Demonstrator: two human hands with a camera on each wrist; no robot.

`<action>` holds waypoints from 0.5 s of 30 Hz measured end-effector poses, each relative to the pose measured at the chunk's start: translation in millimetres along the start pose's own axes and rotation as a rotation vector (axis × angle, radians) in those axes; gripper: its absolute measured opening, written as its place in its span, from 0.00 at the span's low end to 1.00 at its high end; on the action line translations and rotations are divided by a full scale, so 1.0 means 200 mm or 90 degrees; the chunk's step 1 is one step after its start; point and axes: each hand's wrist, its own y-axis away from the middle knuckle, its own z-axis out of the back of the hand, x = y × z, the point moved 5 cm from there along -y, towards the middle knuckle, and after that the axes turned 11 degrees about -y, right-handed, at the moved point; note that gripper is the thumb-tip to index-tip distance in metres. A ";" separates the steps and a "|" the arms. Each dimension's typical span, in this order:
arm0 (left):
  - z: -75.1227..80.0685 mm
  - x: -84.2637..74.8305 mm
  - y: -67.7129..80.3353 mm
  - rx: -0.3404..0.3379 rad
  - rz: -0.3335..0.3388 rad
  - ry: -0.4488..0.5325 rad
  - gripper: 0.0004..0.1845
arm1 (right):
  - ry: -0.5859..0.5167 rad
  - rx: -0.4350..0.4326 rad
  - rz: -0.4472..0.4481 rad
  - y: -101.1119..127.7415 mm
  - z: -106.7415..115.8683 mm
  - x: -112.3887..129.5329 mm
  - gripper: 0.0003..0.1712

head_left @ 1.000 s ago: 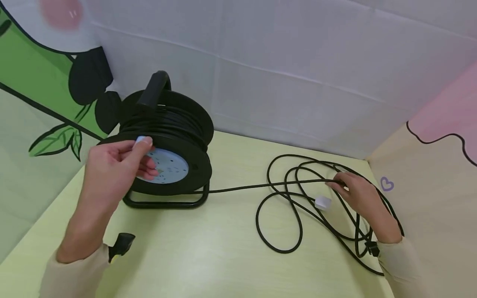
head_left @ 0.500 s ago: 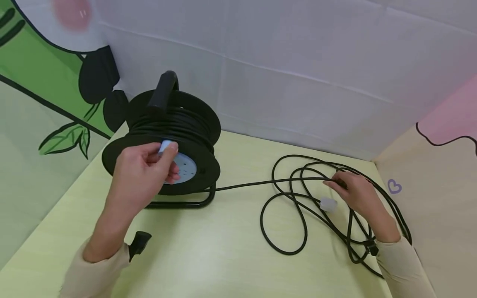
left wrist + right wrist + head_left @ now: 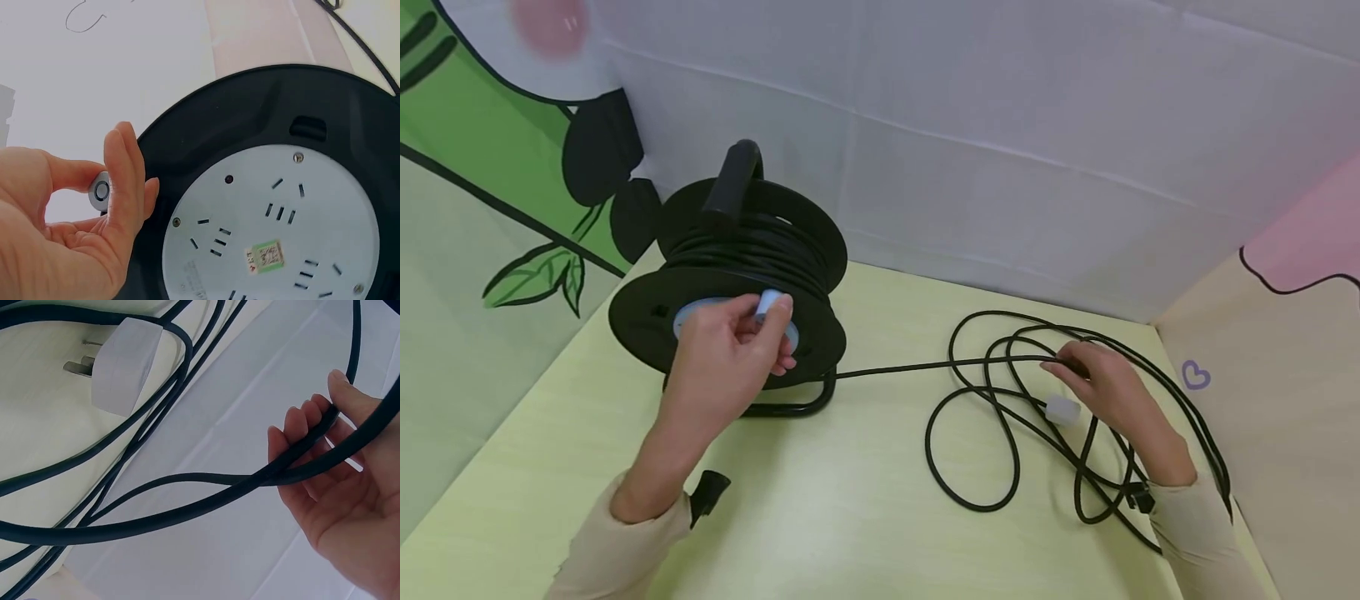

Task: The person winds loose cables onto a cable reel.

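A black cable reel (image 3: pixel 737 250) with a carry handle stands at the table's back left. Its pale blue socket plate (image 3: pixel 275 225) faces me. My left hand (image 3: pixel 758 321) pinches the small pale crank knob (image 3: pixel 769 302) at the upper right of the plate; in the left wrist view the knob (image 3: pixel 100 189) sits between thumb and forefinger. A black cable (image 3: pixel 910 367) runs taut from the reel to my right hand (image 3: pixel 1075 367), whose curled fingers (image 3: pixel 312 425) hold it. Loose loops lie around that hand, with a white plug (image 3: pixel 1062 409) among them.
White fabric walls close off the back, a green leaf-print panel the left, a pink and cream panel (image 3: pixel 1262 400) the right. The yellow-green table (image 3: pixel 850 517) has bare surface in front. The reel rests on a black tube stand (image 3: pixel 797 407).
My left hand has carried the knob rightward across the top of the reel face, turning the reel. The right hand has kept its hold on the cable; the loops have shifted slightly.
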 end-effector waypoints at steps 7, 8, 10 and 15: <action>-0.06 0.01 0.01 0.023 0.016 0.009 0.18 | 0.000 0.013 -0.028 -0.01 -0.01 0.01 0.08; -0.07 0.01 0.01 0.027 0.019 0.012 0.18 | 0.001 0.011 -0.030 -0.01 -0.01 0.01 0.08; -0.10 0.02 0.01 0.037 0.023 0.013 0.18 | 0.000 0.013 -0.034 -0.02 -0.01 0.02 0.08; -0.16 0.04 0.01 0.060 0.024 0.011 0.17 | 0.009 0.045 -0.061 -0.02 -0.04 0.03 0.08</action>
